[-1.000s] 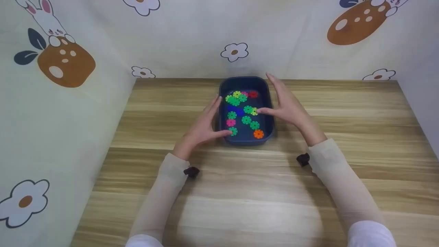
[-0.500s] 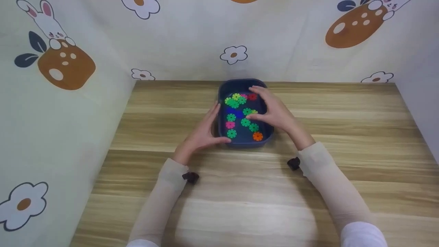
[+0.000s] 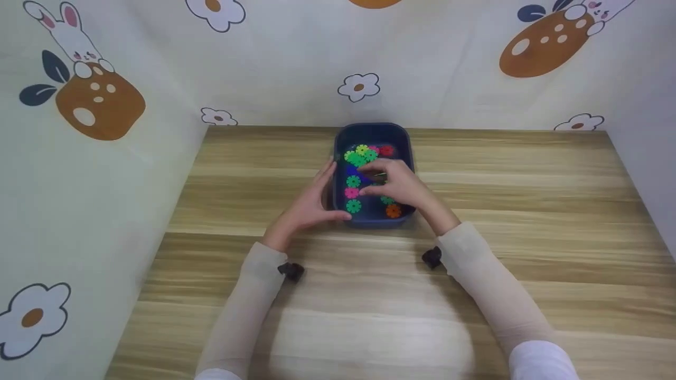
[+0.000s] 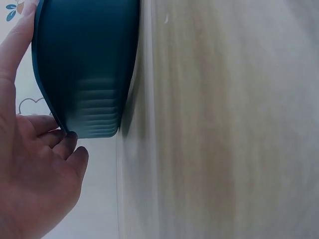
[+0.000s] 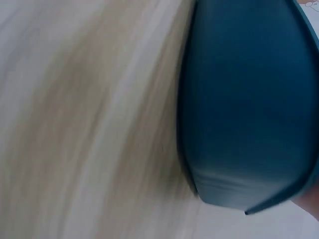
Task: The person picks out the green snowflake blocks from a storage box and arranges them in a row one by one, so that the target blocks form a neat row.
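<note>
A dark blue plastic bin (image 3: 376, 224) stands on the table with several notched plastic discs in it. A green disc (image 3: 353, 206) and a pink disc (image 3: 352, 192) lie near its left side. My left hand (image 3: 306, 208) rests against the left side, fingers along the rim and thumb at the near corner; its fingertips (image 4: 71, 142) touch the rim in the left wrist view. Over the bin hovers my right hand (image 3: 404, 184), fingers bent, thumb and index finger apart. It covers some discs. In the right wrist view the bin's outer wall (image 5: 249, 99) hides most of that hand.
The wooden tabletop (image 3: 369, 306) extends around the bin. Behind it hangs a patterned cloth backdrop (image 3: 296, 63), with cloth also along the left and right sides. Inside the bin, a cluster of green and yellow discs (image 3: 359, 157), a red disc (image 3: 387, 150) and an orange disc (image 3: 393, 210) show.
My right hand has moved left and nearer from the bin's right rim to over its middle, fingers bending more. My left thumb has shifted from over a green disc to the near-left corner.
</note>
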A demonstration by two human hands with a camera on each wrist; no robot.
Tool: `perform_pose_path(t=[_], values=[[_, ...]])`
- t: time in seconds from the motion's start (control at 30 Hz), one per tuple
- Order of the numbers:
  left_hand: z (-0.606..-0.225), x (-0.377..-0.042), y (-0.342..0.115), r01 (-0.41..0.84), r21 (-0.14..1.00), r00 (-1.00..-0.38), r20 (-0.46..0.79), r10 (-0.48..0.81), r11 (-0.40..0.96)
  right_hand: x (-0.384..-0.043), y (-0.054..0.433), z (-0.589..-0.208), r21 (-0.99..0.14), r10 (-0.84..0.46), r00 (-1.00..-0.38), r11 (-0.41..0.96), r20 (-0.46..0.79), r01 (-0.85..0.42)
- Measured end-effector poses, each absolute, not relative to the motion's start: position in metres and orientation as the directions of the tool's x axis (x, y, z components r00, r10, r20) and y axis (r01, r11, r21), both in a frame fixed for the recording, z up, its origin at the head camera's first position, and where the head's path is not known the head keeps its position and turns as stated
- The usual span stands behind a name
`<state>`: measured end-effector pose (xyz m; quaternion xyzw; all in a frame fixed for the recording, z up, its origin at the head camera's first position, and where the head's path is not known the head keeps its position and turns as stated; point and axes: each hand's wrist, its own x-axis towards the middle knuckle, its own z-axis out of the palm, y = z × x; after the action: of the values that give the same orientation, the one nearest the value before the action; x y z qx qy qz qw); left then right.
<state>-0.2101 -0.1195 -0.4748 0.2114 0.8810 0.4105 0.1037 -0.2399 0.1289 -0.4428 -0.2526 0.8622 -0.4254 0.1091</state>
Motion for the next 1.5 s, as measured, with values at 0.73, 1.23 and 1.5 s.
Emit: perform_pose_path(t=[0.73, 1.23, 1.5], values=[[-0.475, -0.210, -0.121, 0.294, 0.783, -0.875, -0.010, 0.484, 0.548, -0.243, 0.107, -0.460, -0.737, -0.474, -0.822, 0.668, -0.315, -0.104], [-0.477, -0.214, -0.127, 0.315, 0.782, -0.866, 0.005, 0.500, 0.538, -0.242, 0.105, -0.466, -0.778, -0.710, -0.653, 0.556, -0.264, -0.291], [-0.476, -0.217, -0.129, 0.320, 0.784, -0.857, 0.001, 0.515, 0.532, -0.243, 0.105, -0.466, -0.769, -0.782, -0.565, 0.524, -0.264, -0.365]])
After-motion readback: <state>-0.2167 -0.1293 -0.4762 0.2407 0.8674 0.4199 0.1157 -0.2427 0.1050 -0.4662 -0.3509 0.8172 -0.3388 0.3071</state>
